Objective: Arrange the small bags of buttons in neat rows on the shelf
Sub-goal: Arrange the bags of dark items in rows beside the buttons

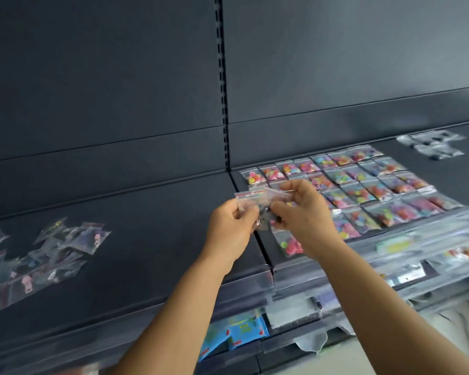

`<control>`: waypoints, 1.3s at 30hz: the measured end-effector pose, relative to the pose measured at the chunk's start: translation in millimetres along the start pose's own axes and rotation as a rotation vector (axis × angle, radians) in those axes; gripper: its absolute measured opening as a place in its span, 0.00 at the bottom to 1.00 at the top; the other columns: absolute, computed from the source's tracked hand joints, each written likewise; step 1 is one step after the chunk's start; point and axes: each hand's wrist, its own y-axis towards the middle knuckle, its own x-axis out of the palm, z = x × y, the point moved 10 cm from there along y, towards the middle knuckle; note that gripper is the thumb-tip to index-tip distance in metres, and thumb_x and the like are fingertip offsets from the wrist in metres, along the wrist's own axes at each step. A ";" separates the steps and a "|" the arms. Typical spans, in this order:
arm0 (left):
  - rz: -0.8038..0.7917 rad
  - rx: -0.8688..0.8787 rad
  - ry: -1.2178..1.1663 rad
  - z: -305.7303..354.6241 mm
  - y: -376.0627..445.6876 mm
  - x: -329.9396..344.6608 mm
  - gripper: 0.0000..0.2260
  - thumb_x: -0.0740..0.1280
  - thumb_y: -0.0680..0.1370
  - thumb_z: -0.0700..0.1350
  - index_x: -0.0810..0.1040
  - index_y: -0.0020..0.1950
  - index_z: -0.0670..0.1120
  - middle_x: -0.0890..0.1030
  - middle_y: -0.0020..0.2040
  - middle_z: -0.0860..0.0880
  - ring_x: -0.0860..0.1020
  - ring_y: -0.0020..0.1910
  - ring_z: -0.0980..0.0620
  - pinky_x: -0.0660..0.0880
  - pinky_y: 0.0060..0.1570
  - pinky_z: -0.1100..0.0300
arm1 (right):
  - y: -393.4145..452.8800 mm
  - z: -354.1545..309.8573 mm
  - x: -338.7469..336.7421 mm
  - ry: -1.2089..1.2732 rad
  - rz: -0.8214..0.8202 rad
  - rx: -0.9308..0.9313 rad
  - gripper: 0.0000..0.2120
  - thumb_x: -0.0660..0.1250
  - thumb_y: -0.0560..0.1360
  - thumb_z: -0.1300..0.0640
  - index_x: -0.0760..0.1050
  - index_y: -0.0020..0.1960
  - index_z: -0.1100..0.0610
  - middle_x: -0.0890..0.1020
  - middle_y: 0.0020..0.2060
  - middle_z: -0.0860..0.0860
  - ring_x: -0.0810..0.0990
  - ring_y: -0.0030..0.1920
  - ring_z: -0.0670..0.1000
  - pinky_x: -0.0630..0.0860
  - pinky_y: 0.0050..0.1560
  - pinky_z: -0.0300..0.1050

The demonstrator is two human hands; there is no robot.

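Dark shelving panels fill the background, split by a slotted upright (222,77), with a flat black shelf (152,234) running across the frame. Both of a person's hands meet over the shelf's seam at centre. The left hand (229,231) and right hand (306,215) each pinch a bunch of small clear bags (257,203) held between them, thumbs and fingers closed narrowly on the plastic; one bag shows a red zip strip along its top edge. What the held bags contain is too blurred to tell.

At 2 o'clock from the hands, bags of bright buttons (363,185) already lie in tidy rows on the right section of the shelf, edges touching or slightly overlapping. One bag of pink buttons (291,243) sits at 5 o'clock, just below the right hand, at the near left corner of that grid. A loose heap of unsorted bags (46,253) lies well apart at 9 o'clock on the left section, and a few pale bags (431,144) rest at the far right.

The step in hand appears to be peeling one bag from the bunch. Done well, that likely means sliding the top bag free by its zip edge, flattening it, then laying it square against the grid's last bag so that the row lines hold.
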 end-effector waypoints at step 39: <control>-0.302 0.003 0.090 79.6 132.3 541.2 0.07 0.67 0.74 0.46 0.80 0.45 0.43 0.83 0.41 0.42 0.78 0.37 0.48 0.77 0.42 0.50 | 169.7 75.4 -525.4 -0.175 0.443 0.160 0.05 0.68 0.72 0.58 0.81 0.38 0.53 0.81 0.29 0.48 0.73 0.31 0.47 0.71 0.32 0.43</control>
